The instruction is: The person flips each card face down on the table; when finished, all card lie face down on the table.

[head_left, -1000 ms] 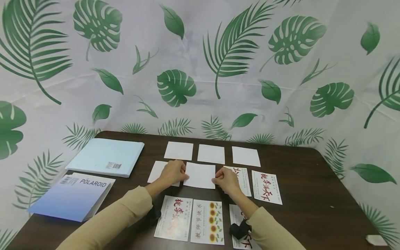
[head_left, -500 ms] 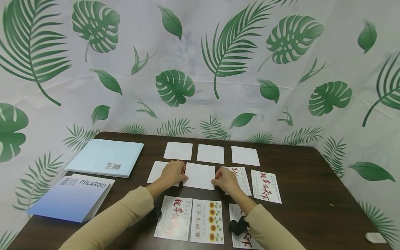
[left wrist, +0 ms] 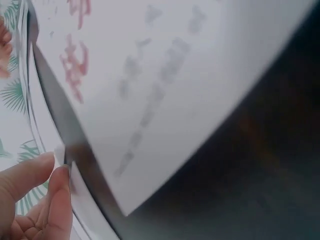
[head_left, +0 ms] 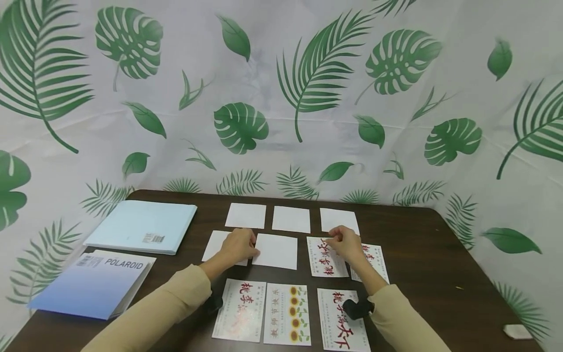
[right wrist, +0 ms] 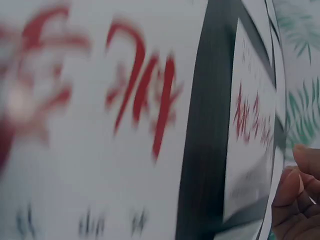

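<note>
My left hand pinches the left edge of a blank white card in the middle row. In the left wrist view, the thumb and fingers meet at a white edge. A second blank card lies partly under that hand. My right hand is over the printed card with red characters, its fingers loosely bent, with nothing seen between them. Another red-lettered card lies partly behind the right wrist. The right wrist view shows the thumb and fingers close together beyond the printed cards.
Three blank cards, including the middle one, form the back row. In front lie a sunflower card and two red-lettered cards, one at left. A pale blue album and a POLAROID folder sit at left. A white object is at right.
My right hand has left the blank card's right edge and moved right and slightly back, over the printed cards. My left hand stays at the card's left edge. The head view has shifted slightly.
</note>
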Tool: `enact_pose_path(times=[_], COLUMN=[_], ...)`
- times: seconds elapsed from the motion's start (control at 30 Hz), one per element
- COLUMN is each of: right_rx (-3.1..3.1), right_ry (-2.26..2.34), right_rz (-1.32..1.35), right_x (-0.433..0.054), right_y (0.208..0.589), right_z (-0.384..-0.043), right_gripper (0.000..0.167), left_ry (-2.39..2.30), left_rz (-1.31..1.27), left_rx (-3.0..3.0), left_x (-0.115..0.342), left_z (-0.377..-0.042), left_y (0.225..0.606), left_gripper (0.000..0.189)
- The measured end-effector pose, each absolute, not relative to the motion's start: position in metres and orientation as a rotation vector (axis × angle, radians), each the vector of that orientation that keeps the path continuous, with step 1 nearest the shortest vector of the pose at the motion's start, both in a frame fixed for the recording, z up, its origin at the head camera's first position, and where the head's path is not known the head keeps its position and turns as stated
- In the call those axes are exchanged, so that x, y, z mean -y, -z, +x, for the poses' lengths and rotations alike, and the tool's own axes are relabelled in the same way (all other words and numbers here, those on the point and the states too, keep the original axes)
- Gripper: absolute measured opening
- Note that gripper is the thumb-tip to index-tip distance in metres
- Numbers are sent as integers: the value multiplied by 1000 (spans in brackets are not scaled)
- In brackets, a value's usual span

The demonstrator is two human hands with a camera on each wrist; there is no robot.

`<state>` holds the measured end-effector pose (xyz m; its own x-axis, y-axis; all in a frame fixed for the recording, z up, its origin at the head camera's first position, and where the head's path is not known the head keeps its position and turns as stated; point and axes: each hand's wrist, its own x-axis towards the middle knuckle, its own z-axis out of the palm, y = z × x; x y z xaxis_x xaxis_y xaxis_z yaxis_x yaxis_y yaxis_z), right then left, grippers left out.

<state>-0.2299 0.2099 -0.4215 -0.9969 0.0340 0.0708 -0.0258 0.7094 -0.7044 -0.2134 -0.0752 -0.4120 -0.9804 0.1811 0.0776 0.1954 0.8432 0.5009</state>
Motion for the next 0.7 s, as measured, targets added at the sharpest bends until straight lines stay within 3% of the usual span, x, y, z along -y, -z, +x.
enact_pose_path(times=[0.3, 0.7], right_rx=[2993, 2986], right_ry=[-1020, -979], right_rz=[-5, 201], right_x=[-238, -248], right_y=[425, 429], right_z=[-236, -245], right_gripper=[31, 31], left_ry=[1010, 1564], left_rz=[-364, -441], left_rx=[2970, 2889], left_x=[62, 0], left_z=[-219, -237], left_y=[403, 411], left_gripper=[23, 34])
